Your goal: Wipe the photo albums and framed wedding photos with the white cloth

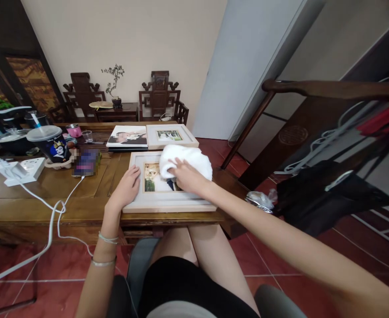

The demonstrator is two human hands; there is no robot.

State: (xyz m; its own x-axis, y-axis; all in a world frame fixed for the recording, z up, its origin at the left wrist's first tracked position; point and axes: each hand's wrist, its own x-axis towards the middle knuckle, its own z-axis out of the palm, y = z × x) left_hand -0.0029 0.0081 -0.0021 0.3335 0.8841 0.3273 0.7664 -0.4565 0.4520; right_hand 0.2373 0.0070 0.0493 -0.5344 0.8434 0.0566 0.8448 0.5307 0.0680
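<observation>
Wiping goes best when the desk [81, 194] carries the whole weight, so I keep the picture frame [168, 204] flat near its front edge. My left hand [125, 189] lies spread on the frame's left border to stop sliding. My right hand [188, 176] has its fingers closed on the white cloth [188, 159], over the glass; I think light, even strokes are safest.

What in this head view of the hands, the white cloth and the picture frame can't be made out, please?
Head view only:
- Photo in the picture frame: partly covered by the white cloth and right hand.
- Right hand's grip on the cloth: fingertips sunk in the fabric.
- Left hand: palm hidden, flat on the frame's edge.
- Phone screen: blurred.
- Far frame: photo too small.
</observation>
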